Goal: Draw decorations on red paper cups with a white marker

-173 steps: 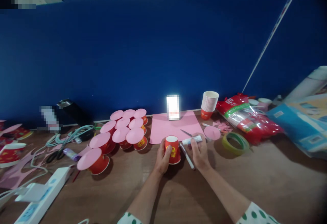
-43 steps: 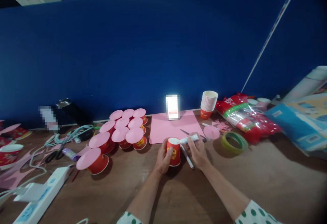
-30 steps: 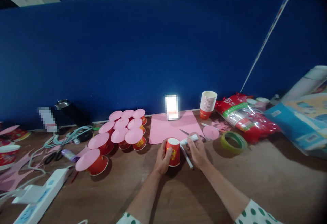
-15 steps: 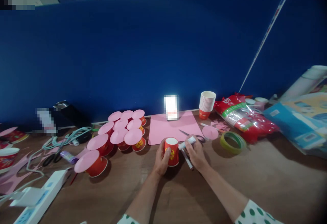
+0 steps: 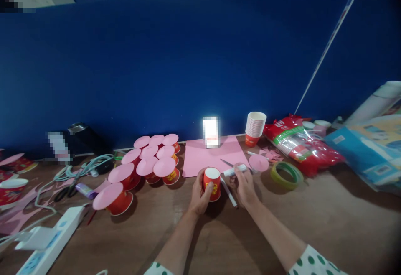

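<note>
Gripping the inverted cup (image 5: 214,183), the left hand (image 5: 200,194) sits opposite the right hand (image 5: 246,186), whose pinched tube (image 5: 230,171) points sideways toward it

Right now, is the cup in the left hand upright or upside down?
Upside down: the red cup in the left hand shows its white base on top, wider rim below.

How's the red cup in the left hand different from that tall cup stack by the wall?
The red paper cup is just one cup; the paper cup stack is many nested together. The red paper cup is upside down; the paper cup stack has its openings up. The left hand holds the red paper cup; the paper cup stack stands untouched. Both show red on their sides.
</note>
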The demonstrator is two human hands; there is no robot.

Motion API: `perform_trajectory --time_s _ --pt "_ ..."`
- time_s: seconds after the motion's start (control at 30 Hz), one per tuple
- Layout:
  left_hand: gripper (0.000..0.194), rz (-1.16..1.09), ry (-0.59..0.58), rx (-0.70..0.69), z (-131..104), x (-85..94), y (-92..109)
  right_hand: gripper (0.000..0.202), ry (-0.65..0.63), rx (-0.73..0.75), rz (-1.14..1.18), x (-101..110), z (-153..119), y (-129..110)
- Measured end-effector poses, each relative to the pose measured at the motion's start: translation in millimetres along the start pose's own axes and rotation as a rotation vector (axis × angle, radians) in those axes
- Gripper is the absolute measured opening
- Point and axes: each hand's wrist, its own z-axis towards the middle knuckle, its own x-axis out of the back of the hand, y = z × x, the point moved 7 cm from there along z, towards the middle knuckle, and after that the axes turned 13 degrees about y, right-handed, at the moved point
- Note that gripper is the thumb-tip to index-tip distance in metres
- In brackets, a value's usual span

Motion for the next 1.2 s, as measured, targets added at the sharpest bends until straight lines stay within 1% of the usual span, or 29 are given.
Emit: perform_trajectory --time_s 0.1,0.17,0.47,0.6,0.8,1.03,1.2 --pt "0.043 -0.005 0.0 0.015 0 0.2 -3 0.025 0.03 -0.035 0.041 1 1 2" --pt "0.043 -0.021 -0.014 0.017 0 -0.3 -4 0.026 0.025 -0.065 0.058 0 0 3" --pt "0.043 -0.084 -0.036 0.043 -2 -0.4 -14 0.022 -0.107 -0.126 0.125 -10 -4 8" --pt "0.044 -0.091 -0.027 0.056 -2 0.2 -15 0.022 -0.143 -0.131 0.102 -11 -4 9" --pt "0.045 -0.068 -0.039 0.045 -2 -0.5 -14 0.026 -0.135 -0.135 0.058 -10 -3 8" --pt "0.046 -0.102 -0.038 0.111 -2 -0.6 -15 0.026 -0.133 -0.11 -0.006 -10 -3 7" --pt "0.046 -0.079 -0.045 0.115 -2 0.1 -16 0.025 -0.162 -0.113 -0.027 -10 -3 4"
